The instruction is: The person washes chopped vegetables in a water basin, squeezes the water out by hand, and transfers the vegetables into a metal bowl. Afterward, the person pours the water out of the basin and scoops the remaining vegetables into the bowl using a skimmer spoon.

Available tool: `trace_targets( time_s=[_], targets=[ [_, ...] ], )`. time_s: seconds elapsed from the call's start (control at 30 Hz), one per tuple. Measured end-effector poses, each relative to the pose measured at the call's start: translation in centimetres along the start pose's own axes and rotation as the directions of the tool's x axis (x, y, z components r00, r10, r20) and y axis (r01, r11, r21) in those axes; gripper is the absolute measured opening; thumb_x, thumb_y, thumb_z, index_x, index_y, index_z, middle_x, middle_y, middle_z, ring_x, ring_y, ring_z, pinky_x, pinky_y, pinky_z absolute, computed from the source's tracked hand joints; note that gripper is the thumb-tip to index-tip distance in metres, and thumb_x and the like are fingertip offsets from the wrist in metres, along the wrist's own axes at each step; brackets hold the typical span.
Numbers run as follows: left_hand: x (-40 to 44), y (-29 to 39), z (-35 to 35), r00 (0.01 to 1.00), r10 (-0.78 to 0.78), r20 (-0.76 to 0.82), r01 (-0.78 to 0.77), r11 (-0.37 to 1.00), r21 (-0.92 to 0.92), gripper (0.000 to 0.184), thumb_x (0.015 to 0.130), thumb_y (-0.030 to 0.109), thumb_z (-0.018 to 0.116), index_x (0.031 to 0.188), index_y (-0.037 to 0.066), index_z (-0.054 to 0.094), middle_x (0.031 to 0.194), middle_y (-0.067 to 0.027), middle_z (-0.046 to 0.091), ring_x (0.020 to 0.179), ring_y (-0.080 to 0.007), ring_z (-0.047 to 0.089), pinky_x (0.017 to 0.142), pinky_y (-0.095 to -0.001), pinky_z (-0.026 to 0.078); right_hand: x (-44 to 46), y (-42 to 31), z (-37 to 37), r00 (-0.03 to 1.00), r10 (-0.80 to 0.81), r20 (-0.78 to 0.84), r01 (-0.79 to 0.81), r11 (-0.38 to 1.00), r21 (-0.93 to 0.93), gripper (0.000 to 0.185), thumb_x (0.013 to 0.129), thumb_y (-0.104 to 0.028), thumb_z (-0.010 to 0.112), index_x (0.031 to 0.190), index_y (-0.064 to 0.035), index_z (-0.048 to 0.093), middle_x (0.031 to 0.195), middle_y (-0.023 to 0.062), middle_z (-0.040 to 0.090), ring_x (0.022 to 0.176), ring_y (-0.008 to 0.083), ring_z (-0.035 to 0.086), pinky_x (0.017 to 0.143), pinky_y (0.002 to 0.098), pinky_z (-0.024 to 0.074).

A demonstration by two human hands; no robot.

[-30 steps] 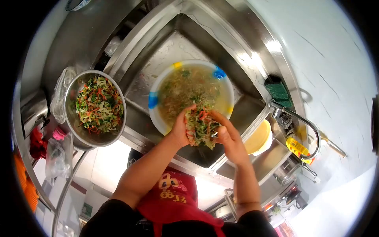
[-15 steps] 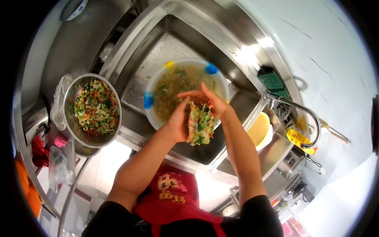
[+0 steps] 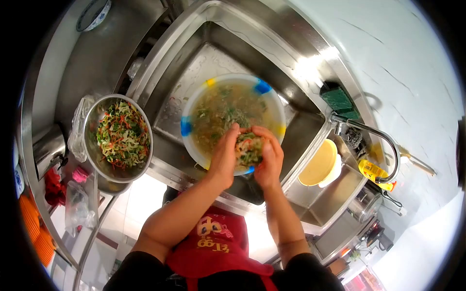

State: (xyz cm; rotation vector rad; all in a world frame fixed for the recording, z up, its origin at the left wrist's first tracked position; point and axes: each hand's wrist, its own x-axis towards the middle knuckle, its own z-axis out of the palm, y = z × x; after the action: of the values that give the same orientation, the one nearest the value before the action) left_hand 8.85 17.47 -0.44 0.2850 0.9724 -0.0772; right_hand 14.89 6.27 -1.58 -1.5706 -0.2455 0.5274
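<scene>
Wide-field view from my head, directed forward and down. My left hand (image 3: 224, 157) and right hand (image 3: 270, 161) appear near, centrally.

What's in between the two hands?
In the head view, a clump of shredded vegetables is held between the left hand and right hand, over the near side of the basin.

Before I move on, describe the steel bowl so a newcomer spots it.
Start at the big sink. Left of it is the bowl, holding chopped vegetables. Unlike the basin inside the sink, it is plain metal, without blue or yellow patches.
</scene>
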Motion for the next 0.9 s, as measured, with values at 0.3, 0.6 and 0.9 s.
trace_targets(
  time_s=[0.3, 0.6, 0.9],
  targets=[
    [-7.3, -1.9, 2.8, 0.671, 0.665, 0.327, -0.711, 0.452, 0.539, 0.027, 0.098, 0.018, 0.034, 0.101, -0.001, 0.052, 0.094, -0.0121, 0.053, 0.074, -0.0186, 0.049, 0.069, -0.0304, 0.043, -5.3, -6.6, 1.0, 0.911, -0.411, -0.011, 0.390, 0.872, -0.295, 0.030, 0.087, -0.030, 0.061, 0.100, -0.0026, 0.062, 0.106, 0.0226, 0.055, 0.091, 0.0302, 0.056, 0.080, 0.0402, 0.0458],
    [-6.7, -2.4, 3.7, 0.356, 0.813, 0.461, -0.904, 0.174, 0.391, 0.010, 0.082, 0.008, 0.051, 0.085, -0.002, 0.051, 0.081, -0.0168, 0.051, 0.067, -0.0307, 0.045, 0.062, -0.0408, 0.040, -4.3, -8.6, -1.5, 0.913, -0.341, 0.225, 0.391, 0.887, -0.245, 0.014, 0.088, -0.018, 0.056, 0.097, -0.0078, 0.053, 0.099, 0.0181, 0.051, 0.079, 0.0313, 0.056, 0.066, 0.0442, 0.0473],
    [-5.7, -1.1, 3.3, 0.394, 0.711, 0.583, -0.887, 0.128, 0.444, 0.017, 0.075, 0.008, 0.059, 0.070, 0.001, 0.044, 0.078, -0.0149, 0.050, 0.060, -0.0281, 0.042, 0.051, -0.0371, 0.037, -3.5, -7.2, -1.6, 0.917, -0.311, 0.251, 0.356, 0.921, -0.159, 0.014, 0.087, -0.013, 0.058, 0.095, -0.0042, 0.051, 0.094, 0.0200, 0.053, 0.073, 0.0305, 0.056, 0.063, 0.0431, 0.0471]
  ],
)
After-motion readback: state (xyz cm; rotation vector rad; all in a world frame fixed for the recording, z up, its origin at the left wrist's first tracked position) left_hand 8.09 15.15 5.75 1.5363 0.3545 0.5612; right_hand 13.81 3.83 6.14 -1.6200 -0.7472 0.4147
